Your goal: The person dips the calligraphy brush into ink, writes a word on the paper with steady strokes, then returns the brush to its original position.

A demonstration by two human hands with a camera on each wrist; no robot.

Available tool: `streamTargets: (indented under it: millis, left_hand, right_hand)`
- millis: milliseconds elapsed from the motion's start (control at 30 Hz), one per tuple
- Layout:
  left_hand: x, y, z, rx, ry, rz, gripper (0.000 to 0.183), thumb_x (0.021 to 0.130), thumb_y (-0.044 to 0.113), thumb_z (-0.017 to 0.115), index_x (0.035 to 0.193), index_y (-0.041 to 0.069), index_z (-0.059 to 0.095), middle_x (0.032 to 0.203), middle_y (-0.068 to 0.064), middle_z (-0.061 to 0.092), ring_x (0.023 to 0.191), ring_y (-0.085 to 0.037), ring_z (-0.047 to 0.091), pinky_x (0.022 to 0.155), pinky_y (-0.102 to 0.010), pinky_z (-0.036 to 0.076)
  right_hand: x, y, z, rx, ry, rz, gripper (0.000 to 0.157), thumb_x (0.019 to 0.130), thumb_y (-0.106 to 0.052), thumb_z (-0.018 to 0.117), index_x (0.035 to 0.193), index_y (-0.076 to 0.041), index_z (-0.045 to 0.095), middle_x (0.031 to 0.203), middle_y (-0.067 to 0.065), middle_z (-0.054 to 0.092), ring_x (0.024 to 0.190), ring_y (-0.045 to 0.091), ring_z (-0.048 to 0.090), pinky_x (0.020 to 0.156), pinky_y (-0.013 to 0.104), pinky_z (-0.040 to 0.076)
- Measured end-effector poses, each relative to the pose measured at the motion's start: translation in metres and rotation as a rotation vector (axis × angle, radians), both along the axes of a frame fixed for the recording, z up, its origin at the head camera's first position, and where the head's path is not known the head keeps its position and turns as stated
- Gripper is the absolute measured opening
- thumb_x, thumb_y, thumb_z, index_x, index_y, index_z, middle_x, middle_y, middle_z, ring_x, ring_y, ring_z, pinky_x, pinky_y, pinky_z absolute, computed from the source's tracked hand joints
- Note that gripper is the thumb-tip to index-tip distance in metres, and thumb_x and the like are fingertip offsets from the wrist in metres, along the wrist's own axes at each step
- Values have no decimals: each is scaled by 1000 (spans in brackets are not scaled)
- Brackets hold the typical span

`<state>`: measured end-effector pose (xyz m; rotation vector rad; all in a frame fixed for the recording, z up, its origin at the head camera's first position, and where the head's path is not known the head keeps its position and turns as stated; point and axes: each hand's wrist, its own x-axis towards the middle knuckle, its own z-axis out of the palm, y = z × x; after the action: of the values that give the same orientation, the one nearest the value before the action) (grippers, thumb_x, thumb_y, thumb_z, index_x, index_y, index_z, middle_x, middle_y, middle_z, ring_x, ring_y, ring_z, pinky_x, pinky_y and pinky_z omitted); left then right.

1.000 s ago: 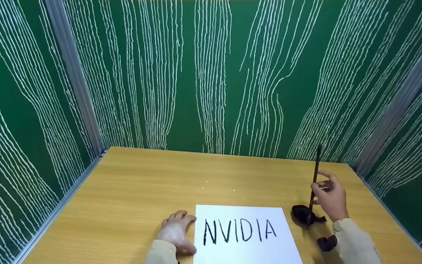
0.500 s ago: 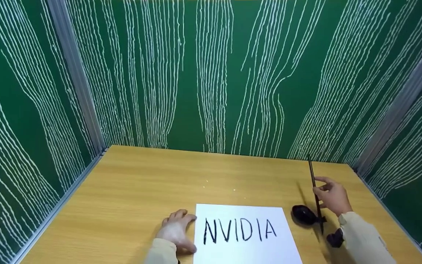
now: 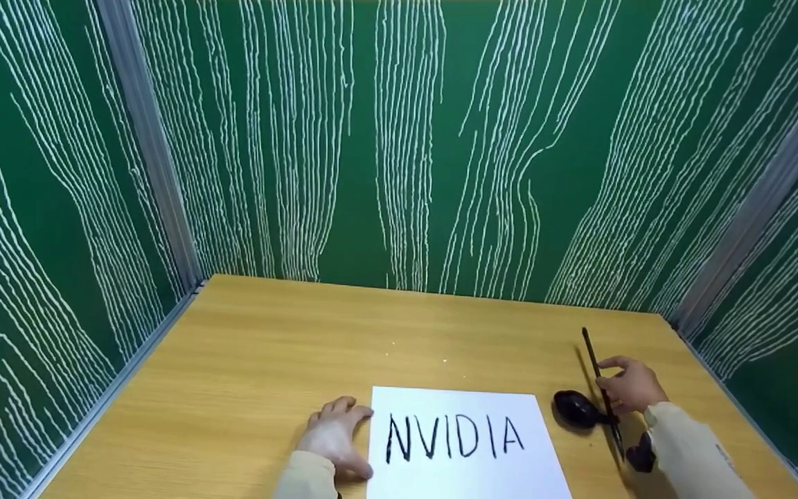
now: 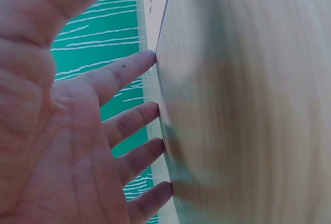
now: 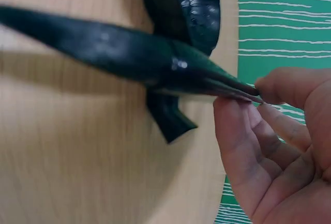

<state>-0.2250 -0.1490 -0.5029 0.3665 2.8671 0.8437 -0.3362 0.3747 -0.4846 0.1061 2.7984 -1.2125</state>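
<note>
My right hand (image 3: pixel 636 385) pinches a slim black brush (image 3: pixel 589 346) between thumb and fingers. The brush slants low over the table, its pointed bristle end (image 5: pixel 88 40) toward the near side. It crosses the short handle (image 5: pixel 169 120) of a glossy black ink dish (image 3: pixel 574 407); whether it touches the handle I cannot tell. My left hand (image 3: pixel 333 436) rests with spread fingers at the left edge of a white sheet of paper (image 3: pixel 465 400). Fingertips (image 4: pixel 164 189) touch the table in the left wrist view. The sheet bears "NVIDIA" in black brush strokes.
The light wooden table (image 3: pixel 288 333) is enclosed by green walls (image 3: pixel 350 208) with wavy white lines. Grey metal posts (image 3: pixel 156 145) stand at the back corners. Small pale specks (image 3: pixel 445 360) lie beyond the paper. A dark wrist device (image 3: pixel 641 454) sits at my right sleeve.
My right hand has moved the brush from over the dish's bowl toward the handle on its right, then lowered and tilted it. The left hand and paper stay put.
</note>
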Motion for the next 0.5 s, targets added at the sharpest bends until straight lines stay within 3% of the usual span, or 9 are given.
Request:
streamTargets:
  millis: [167,500]
  left_hand:
    - [-1,-1,0,9,-18,-5,90,59,24,95,142,11,61,154,-23,50,146,-51,42,119,-71,34]
    - [-2,-2,-2,8,-26,0,94,57,26,94,144,10,60,155,-24,49,146,-51,41,119,-71,33]
  right_hand:
    - [-2,3,-9,17,-16,-14,51,99,-11,64,141,15,50,96,17,67,66,18,61,60,35,57]
    - [-4,1,-10,20,-32,-13,46,98,-10,67,134,14,54,88,13,71,68,18,62,61,34,57]
